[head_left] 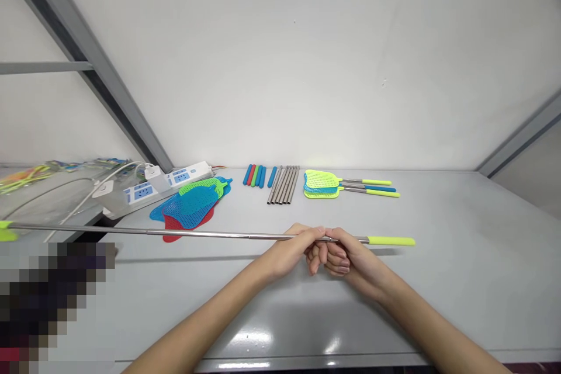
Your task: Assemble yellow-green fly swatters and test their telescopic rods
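Note:
A fly swatter (201, 235) with an extended telescopic metal rod lies level across my view, above the table. Its yellow-green grip (391, 241) points right, and its head runs off the left edge, with only a bit of yellow-green showing. My left hand (298, 248) and my right hand (357, 260) meet on the rod near the grip, thumbs on top and fingers curled beneath. Behind them lie bare metal rods (284, 186) in a row and several coloured grips (254, 176). To the right of those rests a stack of swatters (322, 183) with shortened rods.
Loose swatter heads (193, 205) in blue, green and red overlap on the grey table (460, 257). Beside them sits a white power strip (175, 178) with plugs and cables. Plastic-wrapped items (30, 178) lie far left. A white wall (307, 58) stands behind; grey frame posts flank the table.

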`<state>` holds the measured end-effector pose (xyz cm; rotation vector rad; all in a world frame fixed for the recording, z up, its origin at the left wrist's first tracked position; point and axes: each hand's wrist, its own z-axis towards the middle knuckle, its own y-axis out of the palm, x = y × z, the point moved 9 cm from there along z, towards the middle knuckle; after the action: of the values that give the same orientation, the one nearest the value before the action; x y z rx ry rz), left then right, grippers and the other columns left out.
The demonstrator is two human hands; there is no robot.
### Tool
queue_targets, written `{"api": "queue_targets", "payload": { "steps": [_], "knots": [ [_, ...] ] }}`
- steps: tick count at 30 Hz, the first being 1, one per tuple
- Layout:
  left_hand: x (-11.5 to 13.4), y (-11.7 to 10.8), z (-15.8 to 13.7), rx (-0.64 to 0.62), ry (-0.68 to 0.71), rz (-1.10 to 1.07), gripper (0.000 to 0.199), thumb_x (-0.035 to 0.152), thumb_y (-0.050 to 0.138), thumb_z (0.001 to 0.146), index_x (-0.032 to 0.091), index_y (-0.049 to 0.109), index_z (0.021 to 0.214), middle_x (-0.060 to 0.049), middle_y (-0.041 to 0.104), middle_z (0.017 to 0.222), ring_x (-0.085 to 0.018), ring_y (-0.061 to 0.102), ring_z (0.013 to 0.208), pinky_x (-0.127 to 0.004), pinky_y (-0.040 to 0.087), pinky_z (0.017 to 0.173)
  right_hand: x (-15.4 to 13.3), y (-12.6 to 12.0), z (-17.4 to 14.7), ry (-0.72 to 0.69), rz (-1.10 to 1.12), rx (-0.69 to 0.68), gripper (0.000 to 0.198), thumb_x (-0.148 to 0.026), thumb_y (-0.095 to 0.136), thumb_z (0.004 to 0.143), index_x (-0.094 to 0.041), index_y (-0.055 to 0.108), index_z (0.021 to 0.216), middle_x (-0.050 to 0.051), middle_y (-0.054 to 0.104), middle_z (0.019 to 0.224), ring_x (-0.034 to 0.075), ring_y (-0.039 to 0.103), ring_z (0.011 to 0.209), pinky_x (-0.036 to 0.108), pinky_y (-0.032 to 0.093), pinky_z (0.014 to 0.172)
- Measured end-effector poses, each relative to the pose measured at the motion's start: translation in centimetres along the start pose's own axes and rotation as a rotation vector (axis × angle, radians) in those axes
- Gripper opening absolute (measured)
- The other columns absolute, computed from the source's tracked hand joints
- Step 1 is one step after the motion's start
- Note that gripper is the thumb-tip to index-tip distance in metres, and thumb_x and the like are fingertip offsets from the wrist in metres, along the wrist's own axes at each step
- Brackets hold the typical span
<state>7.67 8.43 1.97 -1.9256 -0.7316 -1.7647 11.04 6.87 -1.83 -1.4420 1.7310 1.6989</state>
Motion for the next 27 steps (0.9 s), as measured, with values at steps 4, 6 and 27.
{"api": "queue_targets", "payload": {
  "steps": [4, 6, 27],
  "knots": [
    [0.3, 0.1, -0.2, -0.01, 0.003, -0.034, 0.041, 0.03, 0.031, 0.081, 0.011, 0.053, 0.051, 0.0, 0.048, 0.039, -0.011, 0.047, 0.046, -0.026, 0.039, 0.062, -0.2, 0.0, -0.1, -0.018, -0.039, 0.002, 0.039, -0.033, 0.041, 0.078, -0.017, 0.028, 0.045, -0.007, 0.023, 0.039, 0.005, 0.017, 0.038, 0.023, 0.011, 0.042],
    [0.6, 0.2, -0.2, -0.023, 0.006, -0.062, 0.04, 0.028, 0.031, 0.08, 0.012, 0.052, 0.05, -0.001, 0.049, 0.039, -0.011, 0.046, 0.045, -0.025, 0.039, 0.06, -0.5, 0.3, -0.2, -0.039, -0.069, -0.012, 0.039, -0.034, 0.04, 0.079, -0.017, 0.028, 0.045, -0.007, 0.023, 0.039, 0.005, 0.017, 0.038, 0.024, 0.011, 0.042],
    [1.0, -0.4, -1.0, 0.029, -0.055, -0.079, 0.036, 0.03, 0.036, 0.079, 0.017, 0.035, 0.046, 0.005, 0.034, 0.029, -0.009, 0.041, 0.033, -0.022, 0.032, 0.045, -2.6, -0.1, -1.0, -0.177, -0.127, 0.017, 0.044, -0.034, 0.041, 0.079, -0.019, 0.019, 0.045, -0.008, 0.014, 0.041, 0.006, 0.014, 0.038, 0.027, 0.01, 0.044]
  ]
}}
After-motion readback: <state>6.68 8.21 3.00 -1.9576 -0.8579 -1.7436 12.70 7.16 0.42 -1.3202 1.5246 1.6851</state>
